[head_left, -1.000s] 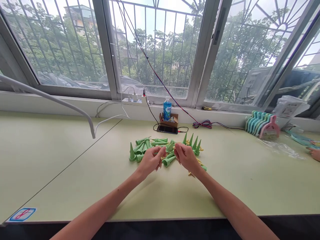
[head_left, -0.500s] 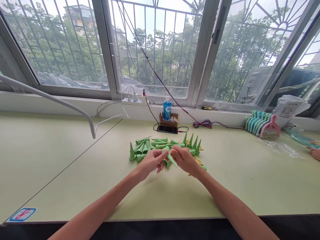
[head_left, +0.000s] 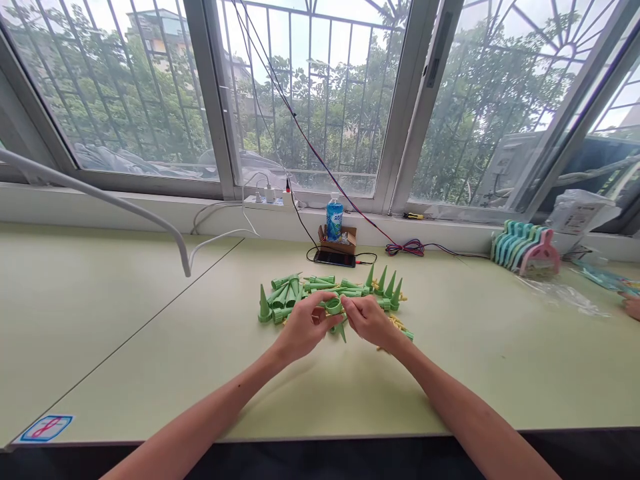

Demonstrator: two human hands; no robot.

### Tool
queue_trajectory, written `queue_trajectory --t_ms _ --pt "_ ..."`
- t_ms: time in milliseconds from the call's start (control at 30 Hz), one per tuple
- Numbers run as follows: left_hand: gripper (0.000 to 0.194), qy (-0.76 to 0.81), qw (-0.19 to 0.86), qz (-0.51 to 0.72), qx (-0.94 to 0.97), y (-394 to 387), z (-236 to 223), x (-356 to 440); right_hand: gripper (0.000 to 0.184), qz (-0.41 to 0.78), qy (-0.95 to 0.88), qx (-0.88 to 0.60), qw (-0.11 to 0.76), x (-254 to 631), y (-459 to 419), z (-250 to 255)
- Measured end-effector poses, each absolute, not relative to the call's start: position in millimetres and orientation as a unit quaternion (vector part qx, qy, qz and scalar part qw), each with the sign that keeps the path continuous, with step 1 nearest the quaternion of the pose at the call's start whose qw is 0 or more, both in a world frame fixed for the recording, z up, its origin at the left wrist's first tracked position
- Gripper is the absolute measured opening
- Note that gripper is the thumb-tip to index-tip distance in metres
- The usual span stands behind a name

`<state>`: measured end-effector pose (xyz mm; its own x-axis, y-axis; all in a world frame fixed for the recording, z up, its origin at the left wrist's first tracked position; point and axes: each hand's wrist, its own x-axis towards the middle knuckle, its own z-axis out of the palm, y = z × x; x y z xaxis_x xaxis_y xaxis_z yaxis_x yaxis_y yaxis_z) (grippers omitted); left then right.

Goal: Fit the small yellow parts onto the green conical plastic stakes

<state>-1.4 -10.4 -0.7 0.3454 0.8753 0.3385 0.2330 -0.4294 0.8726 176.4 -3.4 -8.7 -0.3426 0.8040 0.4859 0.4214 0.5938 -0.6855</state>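
My left hand (head_left: 306, 327) is closed around a green plastic watering spike (head_left: 334, 306). The spike's round hollow end tilts up towards me and its point shows below the fingers. Pressed together at the spike's right side are the fingers of my right hand (head_left: 369, 320); whatever they pinch is hidden. Behind both hands lies a pile of similar green spikes (head_left: 291, 293), and several spikes (head_left: 389, 285) stand point-up at its right. Small yellow pieces (head_left: 397, 323) lie beside my right wrist.
Behind the pile are a phone (head_left: 335, 259) with a cable and a blue pump bottle (head_left: 334, 220) in a small carton. Coiled wire (head_left: 406, 248) and a row of coloured hangers (head_left: 525, 248) are further right. Another person's hand (head_left: 631, 305) shows at the right edge.
The spike has turned in my left hand: its hollow end now faces me and its point hangs lower. My left fingers have shifted around it. My right hand remains close beside it.
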Motion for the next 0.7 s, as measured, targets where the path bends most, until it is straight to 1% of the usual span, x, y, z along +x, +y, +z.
queue_trajectory --t_ms 200,333,500,567,700 --pt "0.044 0.364 0.408 0.447 0.708 -10.3 1.2 -2.5 0.052 0.229 -0.751 -0.391 0.480 176.1 -3.0 -7.8" --pt "0.039 0.361 0.438 0.466 0.679 -7.1 1.3 -2.3 0.049 0.224 -0.720 -0.403 0.518 179.1 -2.9 -6.6" --pt "0.064 0.363 0.538 0.395 0.650 -4.5 3.5 -2.4 0.044 0.200 -0.752 -0.375 0.503 180.8 -3.5 -8.5" --pt "0.067 0.363 0.572 0.376 0.632 -4.6 4.5 -2.6 0.041 0.187 -0.771 -0.361 0.490 180.1 -4.3 -8.9" --pt "0.071 0.367 0.607 0.362 0.604 -4.4 5.2 -3.4 0.039 0.182 -0.794 -0.343 0.468 178.7 -5.5 -8.2"
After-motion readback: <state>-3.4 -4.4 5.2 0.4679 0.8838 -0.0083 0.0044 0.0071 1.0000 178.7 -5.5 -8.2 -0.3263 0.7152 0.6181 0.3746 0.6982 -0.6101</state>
